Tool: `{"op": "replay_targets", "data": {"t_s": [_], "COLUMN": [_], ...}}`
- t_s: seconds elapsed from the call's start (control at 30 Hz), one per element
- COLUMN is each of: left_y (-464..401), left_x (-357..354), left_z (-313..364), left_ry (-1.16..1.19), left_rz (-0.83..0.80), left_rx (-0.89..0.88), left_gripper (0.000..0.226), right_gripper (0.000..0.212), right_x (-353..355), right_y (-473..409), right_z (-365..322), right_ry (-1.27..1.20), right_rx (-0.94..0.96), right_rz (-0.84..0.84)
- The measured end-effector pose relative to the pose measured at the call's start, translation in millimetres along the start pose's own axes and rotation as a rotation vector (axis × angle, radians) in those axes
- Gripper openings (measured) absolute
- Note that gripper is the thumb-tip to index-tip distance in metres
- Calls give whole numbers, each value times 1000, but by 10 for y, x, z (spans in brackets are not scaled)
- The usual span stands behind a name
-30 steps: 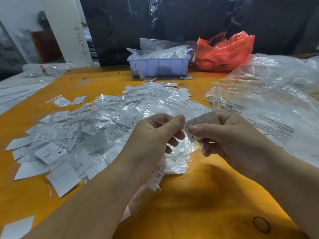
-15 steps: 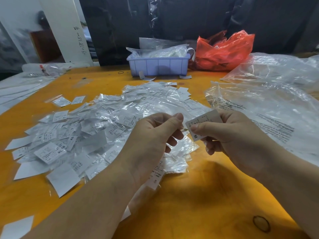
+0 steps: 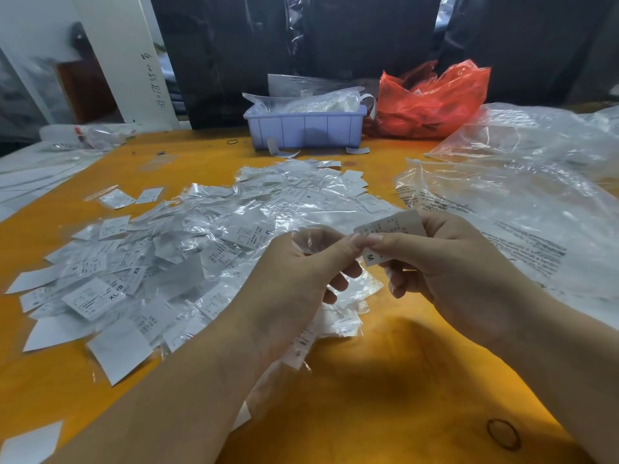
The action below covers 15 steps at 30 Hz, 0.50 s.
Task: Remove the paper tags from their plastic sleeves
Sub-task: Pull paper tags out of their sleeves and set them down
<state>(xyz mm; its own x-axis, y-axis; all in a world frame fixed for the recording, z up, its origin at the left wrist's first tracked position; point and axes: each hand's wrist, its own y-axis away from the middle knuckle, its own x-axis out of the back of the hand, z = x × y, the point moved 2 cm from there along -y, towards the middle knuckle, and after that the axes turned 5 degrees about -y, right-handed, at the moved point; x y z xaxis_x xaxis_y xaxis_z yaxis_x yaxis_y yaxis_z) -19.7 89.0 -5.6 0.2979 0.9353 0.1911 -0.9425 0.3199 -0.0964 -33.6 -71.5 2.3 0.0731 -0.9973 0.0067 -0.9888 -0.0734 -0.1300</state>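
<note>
- Our orange table [image 3: 385, 396] shows bare surface along its near edge.
- The heap of sleeved tags [image 3: 187, 259] spreads across the left and centre.
- Big clear bags [image 3: 522, 202] crowd the right edge.
- Our left hand [image 3: 294, 279] pinches a clear sleeve [image 3: 310, 239].
- Our right hand [image 3: 445, 262] pinches the "M" paper tag [image 3: 388, 229] above the table, thumbs touching.

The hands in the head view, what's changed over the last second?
The left hand and right hand have closed together; their thumb tips now touch. The left now pinches a clear plastic sleeve. The right still pinches the M paper tag. The tag pile, blue bin and red bag are unchanged.
</note>
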Motion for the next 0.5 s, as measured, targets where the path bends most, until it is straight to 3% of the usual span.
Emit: {"op": "replay_targets", "data": {"t_s": [0.5], "left_y": [-6], "left_x": [4], "left_z": [-22], "left_ry": [-1], "left_rz": [-67], "left_rx": [1], "left_gripper": [14], "right_gripper": [18], "right_x": [-10], "right_y": [-15], "right_z": [94], "right_ry": [-219], "right_rx": [-107], "right_rz": [-23]}}
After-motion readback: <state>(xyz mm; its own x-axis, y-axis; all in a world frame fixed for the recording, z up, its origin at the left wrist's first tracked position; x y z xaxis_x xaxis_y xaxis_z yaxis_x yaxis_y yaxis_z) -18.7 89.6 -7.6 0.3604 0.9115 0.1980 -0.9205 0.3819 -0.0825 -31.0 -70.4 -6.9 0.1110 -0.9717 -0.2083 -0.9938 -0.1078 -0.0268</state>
